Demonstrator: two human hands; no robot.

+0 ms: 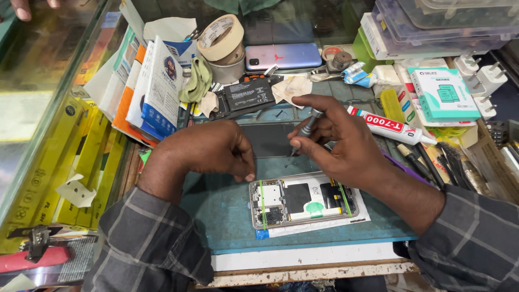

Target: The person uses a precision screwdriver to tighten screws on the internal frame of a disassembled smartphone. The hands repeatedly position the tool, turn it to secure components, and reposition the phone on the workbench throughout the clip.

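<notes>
An opened phone lies back-up on a blue work mat, its circuit board and green strips showing. My right hand holds a small metal screwdriver, tip pointing down at the mat just above the phone. My left hand is curled with the fingers pinched together, resting on the mat to the left of the screwdriver tip; whether it holds something tiny I cannot tell. A dark rectangular panel lies between the hands.
A glue tube, a phone battery, a pink phone, a tape roll, boxed packets, a teal box, white chargers and brushes crowd the bench. Another person's fingers at top left.
</notes>
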